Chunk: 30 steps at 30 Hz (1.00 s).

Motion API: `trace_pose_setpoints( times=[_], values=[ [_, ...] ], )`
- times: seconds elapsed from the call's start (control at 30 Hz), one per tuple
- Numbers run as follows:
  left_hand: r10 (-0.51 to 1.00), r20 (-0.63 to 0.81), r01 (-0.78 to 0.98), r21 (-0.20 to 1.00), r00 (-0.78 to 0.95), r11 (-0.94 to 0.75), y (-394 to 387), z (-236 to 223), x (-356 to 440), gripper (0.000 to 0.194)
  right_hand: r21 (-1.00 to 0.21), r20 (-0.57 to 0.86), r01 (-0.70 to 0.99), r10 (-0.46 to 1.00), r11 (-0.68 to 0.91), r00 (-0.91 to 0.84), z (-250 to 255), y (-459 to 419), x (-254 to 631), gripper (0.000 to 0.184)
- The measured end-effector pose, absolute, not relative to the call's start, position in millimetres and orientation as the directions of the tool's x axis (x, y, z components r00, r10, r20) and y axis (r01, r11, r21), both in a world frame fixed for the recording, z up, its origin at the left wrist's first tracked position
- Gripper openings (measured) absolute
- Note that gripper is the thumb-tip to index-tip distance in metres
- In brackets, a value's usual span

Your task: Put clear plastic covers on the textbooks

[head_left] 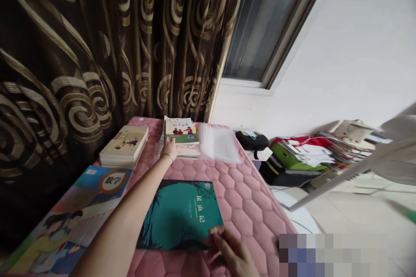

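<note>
My left hand (170, 147) reaches far forward, its fingers closed at the near left edge of a white-and-green book (182, 127) on top of a small pile. Its thumb is hard to see. Close to me, a teal book (185, 212) with dark plant drawings lies flat on the pink quilted cover (242, 201). My right hand (230, 251) is closed in a pinch at that book's near right corner. Beside the pile, clear plastic sleeves (219, 143) lie spread on the quilt.
A stack of beige books (125, 145) stands at the left, behind a large blue textbook (81, 216). Patterned curtains (130, 43) hang along the left side. Past the quilt's right edge are a black case (252, 140), piled papers (308, 153) and a slanted white pole (331, 177).
</note>
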<state>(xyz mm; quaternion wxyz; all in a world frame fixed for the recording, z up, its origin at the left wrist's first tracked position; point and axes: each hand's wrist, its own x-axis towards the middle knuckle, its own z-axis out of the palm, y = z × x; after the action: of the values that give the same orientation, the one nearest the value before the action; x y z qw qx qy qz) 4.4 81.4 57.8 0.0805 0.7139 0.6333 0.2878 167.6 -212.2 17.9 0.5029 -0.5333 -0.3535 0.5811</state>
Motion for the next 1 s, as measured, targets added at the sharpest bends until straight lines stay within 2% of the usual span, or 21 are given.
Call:
trace_pose_setpoints(
  times=[0.1,0.17,0.23,0.43,0.53,0.6,0.67,0.87,1.0],
  values=[
    [0.94,0.337,0.841,0.492,0.057,-0.227,43,42,-8,0.025,-0.993,-0.085,0.061,0.982,-0.097,0.168,32,-187,188,0.05],
    [0.938,0.345,0.83,0.512,0.037,-0.221,16,32,-23,0.023,-0.972,0.033,0.234,0.98,-0.014,0.195,32,-167,201,0.052],
    [0.938,0.346,0.82,0.541,-0.013,-0.188,-9,24,-45,0.023,-0.94,0.123,0.337,0.974,0.053,0.19,23,-147,210,0.05],
    [0.94,0.278,0.739,0.672,-0.199,-0.042,-76,-10,-113,0.023,-0.897,0.199,0.435,0.954,0.086,0.223,-22,-109,221,0.048],
    [0.956,0.128,0.494,0.869,-0.262,0.019,-106,-28,-124,0.025,-0.864,0.22,0.496,0.952,0.089,0.212,-37,-110,219,0.045],
    [0.965,0.047,0.344,0.938,-0.259,0.046,-120,-33,-123,0.029,-0.845,0.222,0.528,0.955,0.086,0.198,-42,-114,217,0.046],
    [0.972,0.019,0.328,0.943,-0.235,0.061,-130,-30,-117,0.034,-0.835,0.212,0.545,0.958,0.076,0.192,-42,-117,215,0.048],
    [0.976,0.049,0.551,0.831,-0.212,0.077,-139,-12,-102,0.038,-0.806,0.208,0.588,0.963,0.07,0.17,-38,-120,213,0.052],
    [0.98,0.046,0.577,0.813,-0.194,0.076,-140,-15,-101,0.04,-0.8,0.193,0.597,0.966,0.054,0.172,-36,-121,213,0.049]
  ],
)
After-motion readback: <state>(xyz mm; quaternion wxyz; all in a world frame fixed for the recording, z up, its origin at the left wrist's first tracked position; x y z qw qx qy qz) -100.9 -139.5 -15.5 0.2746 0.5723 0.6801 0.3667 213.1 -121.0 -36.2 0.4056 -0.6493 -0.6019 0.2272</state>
